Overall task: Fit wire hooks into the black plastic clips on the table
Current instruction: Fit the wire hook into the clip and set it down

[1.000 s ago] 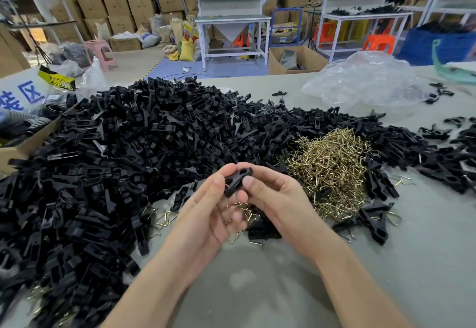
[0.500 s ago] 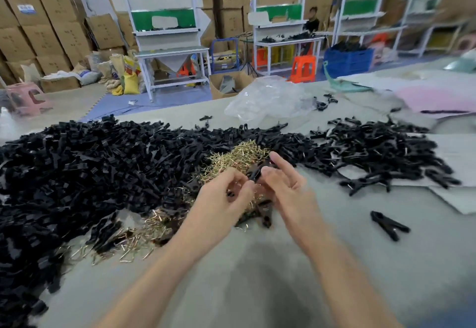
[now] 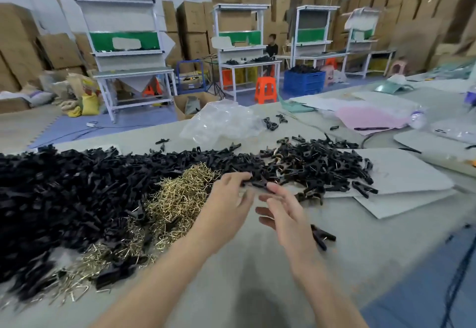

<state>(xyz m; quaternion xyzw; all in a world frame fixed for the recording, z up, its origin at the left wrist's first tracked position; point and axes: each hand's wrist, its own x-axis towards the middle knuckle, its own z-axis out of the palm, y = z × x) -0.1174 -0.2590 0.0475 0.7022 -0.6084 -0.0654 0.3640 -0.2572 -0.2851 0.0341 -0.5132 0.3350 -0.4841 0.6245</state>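
Note:
A huge heap of black plastic clips (image 3: 64, 198) covers the left of the grey table (image 3: 257, 289). A pile of brass wire hooks (image 3: 180, 196) lies beside it, with more hooks (image 3: 98, 258) scattered nearer me. My left hand (image 3: 226, 201) pinches one black clip (image 3: 255, 183) at its fingertips, just above the near edge of a second, flatter spread of black clips (image 3: 322, 168) on the right. My right hand (image 3: 283, 214) is beside it with fingers spread; its index tip touches the clip's end. Motion blur hides whether a hook sits in this clip.
A lone black clip (image 3: 322, 237) lies by my right wrist. White boards (image 3: 401, 175) sit under and beside the right clip spread. A crumpled clear plastic bag (image 3: 221, 124) and a pink sheet (image 3: 371, 117) lie further back. The table's edge (image 3: 386, 299) runs at lower right.
The view has swung right and up. Both hands moved with the clip away from the big heap toward the right-hand spread, and my right hand's fingers have opened.

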